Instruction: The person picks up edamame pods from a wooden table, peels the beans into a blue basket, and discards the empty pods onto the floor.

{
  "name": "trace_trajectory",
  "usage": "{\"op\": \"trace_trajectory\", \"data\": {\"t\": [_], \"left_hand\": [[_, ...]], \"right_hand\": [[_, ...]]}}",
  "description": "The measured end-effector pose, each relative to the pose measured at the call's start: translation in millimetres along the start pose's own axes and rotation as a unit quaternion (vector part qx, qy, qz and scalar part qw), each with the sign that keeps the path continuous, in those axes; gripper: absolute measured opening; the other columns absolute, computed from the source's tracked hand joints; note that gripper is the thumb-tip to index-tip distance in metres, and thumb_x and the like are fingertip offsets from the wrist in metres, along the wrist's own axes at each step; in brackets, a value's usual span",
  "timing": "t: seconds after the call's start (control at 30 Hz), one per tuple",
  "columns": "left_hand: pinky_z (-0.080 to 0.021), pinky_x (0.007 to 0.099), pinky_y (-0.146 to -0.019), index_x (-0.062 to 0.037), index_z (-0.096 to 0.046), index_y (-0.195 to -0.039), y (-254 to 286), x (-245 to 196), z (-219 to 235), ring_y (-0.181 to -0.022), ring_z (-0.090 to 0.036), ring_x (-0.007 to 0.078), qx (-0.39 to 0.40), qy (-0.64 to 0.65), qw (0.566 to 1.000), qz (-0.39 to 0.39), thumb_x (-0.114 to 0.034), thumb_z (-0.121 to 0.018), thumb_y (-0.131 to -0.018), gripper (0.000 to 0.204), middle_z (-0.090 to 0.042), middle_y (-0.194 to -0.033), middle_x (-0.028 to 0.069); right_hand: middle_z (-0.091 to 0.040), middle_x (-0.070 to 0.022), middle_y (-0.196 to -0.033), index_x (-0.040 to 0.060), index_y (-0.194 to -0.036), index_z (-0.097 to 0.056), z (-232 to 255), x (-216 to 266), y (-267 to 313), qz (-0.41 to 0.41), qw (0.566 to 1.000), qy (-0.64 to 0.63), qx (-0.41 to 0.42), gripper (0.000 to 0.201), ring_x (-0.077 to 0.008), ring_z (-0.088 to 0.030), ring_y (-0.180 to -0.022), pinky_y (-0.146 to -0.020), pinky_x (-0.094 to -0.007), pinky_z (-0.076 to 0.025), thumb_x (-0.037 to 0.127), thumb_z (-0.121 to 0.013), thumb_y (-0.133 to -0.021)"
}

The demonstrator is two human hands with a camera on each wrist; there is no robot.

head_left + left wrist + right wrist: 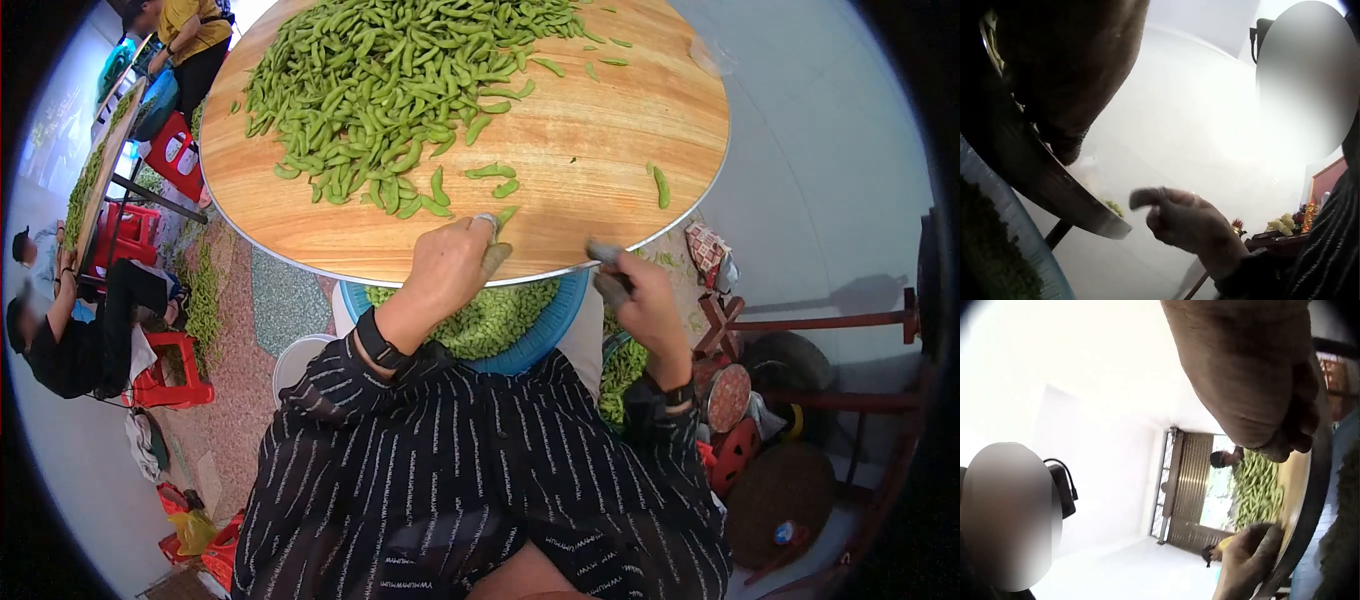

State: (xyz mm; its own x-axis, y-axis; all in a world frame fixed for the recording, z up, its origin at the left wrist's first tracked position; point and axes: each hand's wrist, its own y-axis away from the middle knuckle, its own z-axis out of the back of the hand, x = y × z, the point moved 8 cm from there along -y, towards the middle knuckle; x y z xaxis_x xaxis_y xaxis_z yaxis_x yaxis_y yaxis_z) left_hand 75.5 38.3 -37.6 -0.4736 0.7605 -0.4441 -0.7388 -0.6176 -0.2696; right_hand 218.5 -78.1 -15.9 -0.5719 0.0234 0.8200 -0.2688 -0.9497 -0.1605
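Note:
In the head view, the left hand (452,268) is at the table's near edge and pinches a green pod (507,214) between its covered fingertip and thumb. To its right, the right hand (645,305) hangs just off the rim, dark-covered index finger and thumb apart, with nothing visible between them. The left wrist view also shows this right hand (1188,222) with bent fingers. A large heap of pods (370,90) covers the far left of the round wooden table (610,130). Below the edge, a blue basin (575,310) holds shelled beans (500,318).
Loose pods (488,171) lie near the left hand, and one pod (661,187) lies at the right. More pods (622,375) are under the right forearm. A white bucket (292,368), red stools (172,372) and a seated person (75,335) are at the left; a wooden rack (820,322) stands right.

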Motion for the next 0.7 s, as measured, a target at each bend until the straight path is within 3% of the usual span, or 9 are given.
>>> {"op": "trace_trajectory", "data": {"t": [0.07,0.1,0.27,0.33,0.43,0.5,0.57,0.67,0.7], "left_hand": [[-0.044,0.0371,-0.055,-0.0016,-0.055,-0.087,3.2,0.7,-2.2,-0.066,-0.055,0.0336,-0.013,0.017,0.999,-0.026,-0.019,-0.061,-0.073,0.023,-0.056,-0.070,0.0147],[-0.044,0.0377,-0.055,-0.0013,-0.055,-0.085,5.3,-0.7,1.3,-0.066,-0.055,0.0340,-0.028,0.034,0.998,-0.050,-0.015,-0.061,-0.073,0.019,-0.056,-0.071,0.0150],[-0.044,0.0373,-0.057,-0.0008,-0.055,-0.081,13.7,5.1,11.9,-0.066,-0.055,0.0329,-0.023,0.103,0.993,-0.047,-0.009,-0.062,-0.071,0.014,-0.056,-0.073,0.0157],[-0.044,0.0368,-0.058,-0.0009,-0.056,-0.080,21.7,9.5,14.8,-0.066,-0.054,0.0325,-0.028,0.122,0.992,-0.035,-0.008,-0.062,-0.070,0.014,-0.056,-0.073,0.0157],[-0.044,0.0348,-0.059,-0.0029,-0.057,-0.077,36.4,1.4,22.1,-0.069,-0.055,0.0303,-0.024,0.180,0.979,-0.093,-0.009,-0.064,-0.068,0.014,-0.056,-0.074,0.0134],[-0.044,0.0329,-0.060,-0.0051,-0.058,-0.074,47.8,-21.4,25.9,-0.071,-0.055,0.0282,0.053,0.136,0.972,-0.187,-0.010,-0.065,-0.065,0.013,-0.056,-0.074,0.0104],[-0.044,0.0325,-0.060,-0.0060,-0.058,-0.074,41.1,-25.3,47.2,-0.071,-0.054,0.0273,0.018,0.159,0.969,-0.188,-0.010,-0.066,-0.064,0.012,-0.056,-0.074,0.0094],[-0.043,0.0320,-0.059,-0.0057,-0.059,-0.077,20.8,-6.1,66.6,-0.070,-0.054,0.0262,-0.024,0.179,0.970,-0.165,-0.009,-0.064,-0.066,0.013,-0.056,-0.075,0.0099],[-0.043,0.0324,-0.058,-0.0043,-0.059,-0.079,9.2,8.4,69.9,-0.068,-0.054,0.0265,-0.040,0.142,0.982,-0.119,-0.009,-0.063,-0.068,0.013,-0.055,-0.074,0.0109]], "right_hand": [[-0.056,-0.0158,-0.069,0.0016,-0.089,-0.054,-19.5,14.3,-20.6,0.088,0.989,0.114,0.026,0.017,-0.0289,-0.056,-0.062,-0.056,-0.0360,-0.043,0.006,-0.055,-0.072],[-0.056,-0.0158,-0.069,0.0016,-0.089,-0.054,-28.1,17.0,-32.1,0.089,0.989,0.112,0.025,0.017,-0.0289,-0.056,-0.062,-0.056,-0.0360,-0.043,0.006,-0.055,-0.072],[-0.054,-0.0167,-0.070,0.0087,-0.093,-0.051,-89.0,33.8,-62.6,0.137,0.923,0.301,0.196,0.024,-0.0338,-0.054,-0.067,-0.056,-0.0423,-0.040,0.006,-0.050,-0.069],[-0.054,-0.0162,-0.068,0.0087,-0.091,-0.052,-93.9,34.7,-60.3,0.166,0.923,0.301,0.176,0.022,-0.0328,-0.054,-0.066,-0.055,-0.0416,-0.041,0.006,-0.049,-0.069],[-0.054,-0.0152,-0.065,0.0086,-0.087,-0.053,-85.2,34.5,-47.2,0.195,0.927,0.293,0.134,0.020,-0.0316,-0.054,-0.065,-0.053,-0.0410,-0.041,0.006,-0.048,-0.068],[-0.054,-0.0148,-0.065,0.0085,-0.086,-0.054,-69.9,30.4,-32.4,0.197,0.932,0.283,0.114,0.019,-0.0315,-0.054,-0.064,-0.054,-0.0411,-0.041,0.006,-0.048,-0.068],[-0.054,-0.0152,-0.068,0.0079,-0.086,-0.054,-39.3,22.3,-18.3,0.156,0.949,0.251,0.110,0.019,-0.0327,-0.054,-0.067,-0.056,-0.0415,-0.042,0.005,-0.048,-0.068],[-0.055,-0.0184,-0.072,0.0040,-0.086,-0.054,1.7,-20.6,9.6,0.013,0.935,0.313,0.169,0.022,-0.0368,-0.053,-0.072,-0.062,-0.0423,-0.043,0.004,-0.054,-0.064],[-0.055,-0.0196,-0.073,0.0024,-0.084,-0.054,13.3,-45.6,22.8,-0.033,0.928,0.327,0.177,0.021,-0.0384,-0.053,-0.073,-0.063,-0.0426,-0.043,0.003,-0.055,-0.063]]}}
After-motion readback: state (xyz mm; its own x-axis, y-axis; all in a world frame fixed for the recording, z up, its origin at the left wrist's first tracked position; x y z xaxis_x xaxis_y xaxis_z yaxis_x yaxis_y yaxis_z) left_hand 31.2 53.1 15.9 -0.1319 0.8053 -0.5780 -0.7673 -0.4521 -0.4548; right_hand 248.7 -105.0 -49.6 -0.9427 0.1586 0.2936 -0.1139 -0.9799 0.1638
